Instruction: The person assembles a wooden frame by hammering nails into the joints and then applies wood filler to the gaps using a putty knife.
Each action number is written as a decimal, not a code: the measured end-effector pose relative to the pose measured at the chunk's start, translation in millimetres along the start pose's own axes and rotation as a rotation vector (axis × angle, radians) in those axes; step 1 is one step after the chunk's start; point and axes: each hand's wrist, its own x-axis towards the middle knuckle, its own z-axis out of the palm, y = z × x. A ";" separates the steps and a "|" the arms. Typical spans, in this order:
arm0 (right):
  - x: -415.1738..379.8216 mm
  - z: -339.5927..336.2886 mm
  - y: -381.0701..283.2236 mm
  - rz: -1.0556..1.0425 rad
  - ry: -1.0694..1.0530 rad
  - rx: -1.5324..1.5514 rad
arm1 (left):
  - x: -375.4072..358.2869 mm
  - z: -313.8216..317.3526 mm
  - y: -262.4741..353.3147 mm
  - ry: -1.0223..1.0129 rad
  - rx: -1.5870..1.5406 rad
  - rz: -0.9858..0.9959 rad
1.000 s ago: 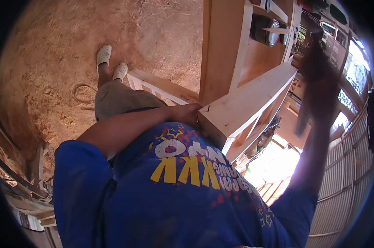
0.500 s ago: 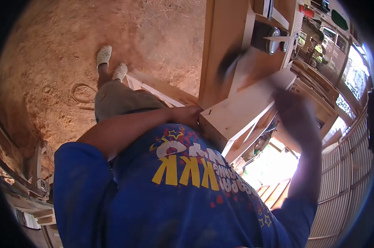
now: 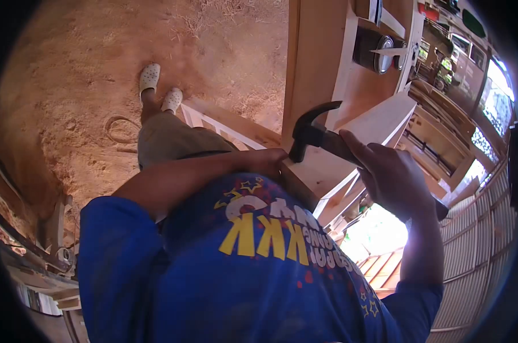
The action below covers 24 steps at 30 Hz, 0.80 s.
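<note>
My right hand [image 3: 393,177] is closed around the handle of a claw hammer [image 3: 313,134]. The hammer's striking face is at the near-left corner of a pale wooden frame [image 3: 330,168], its curved claw pointing away. Close beside that corner, my left hand [image 3: 268,162] is closed on the frame's end; its fingers are partly hidden. The frame's long top face runs up to the right, in front of my chest.
A wooden panel structure [image 3: 313,57] stands beyond the frame, with a metal can [image 3: 383,54] on it. A diagonal timber [image 3: 230,123] lies near my feet. Stacked wood [image 3: 442,114] and corrugated sheeting [image 3: 476,246] are on the right. A coil [image 3: 120,130] rests on the dirt floor.
My right hand, blurred and higher before, has come down towards me with the hammer. The hammer head now covers the frame corner where a small nail-like mark showed. My left hand stays there.
</note>
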 end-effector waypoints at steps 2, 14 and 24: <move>8.4 -28.5 19.8 0.000 0.055 -0.088 | -4.3 6.8 19.7 0.048 0.223 -0.019; 0.7 1.3 -0.3 0.048 -0.070 0.026 | 24.8 -7.3 -27.3 0.024 0.319 -0.098; 22.6 -58.4 15.2 0.550 0.830 0.312 | 2.3 6.5 25.3 0.032 0.256 -0.104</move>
